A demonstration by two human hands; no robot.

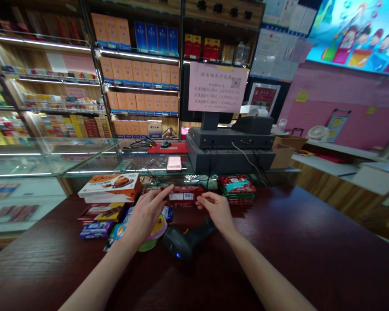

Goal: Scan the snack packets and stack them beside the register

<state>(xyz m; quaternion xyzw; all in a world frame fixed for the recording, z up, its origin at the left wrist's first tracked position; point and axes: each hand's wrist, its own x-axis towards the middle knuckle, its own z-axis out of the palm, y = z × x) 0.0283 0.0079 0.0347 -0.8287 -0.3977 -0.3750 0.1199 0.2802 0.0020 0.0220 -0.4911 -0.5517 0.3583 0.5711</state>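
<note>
A dark red box [194, 196] with a white label and barcode on its near face is held upright between my two hands at the back of the brown table. My left hand [149, 211] grips its left end, index finger stretched along the top; the thumb side is partly hidden. At the right end, my right hand [216, 211] pinches the box's edge between thumb and fingers. A black barcode scanner [184, 242] lies below the box, its blue light lit. Under and beside my left forearm are colourful snack packs [157, 231], partly covered.
White-and-orange boxes [108, 188] are stacked at the left, with chocolate packs [102, 212] and a purple pack [96, 230] in front. Red and green packs [236, 188] form a pile on the right. Behind stand a glass counter [142, 162] and a cash register [230, 151].
</note>
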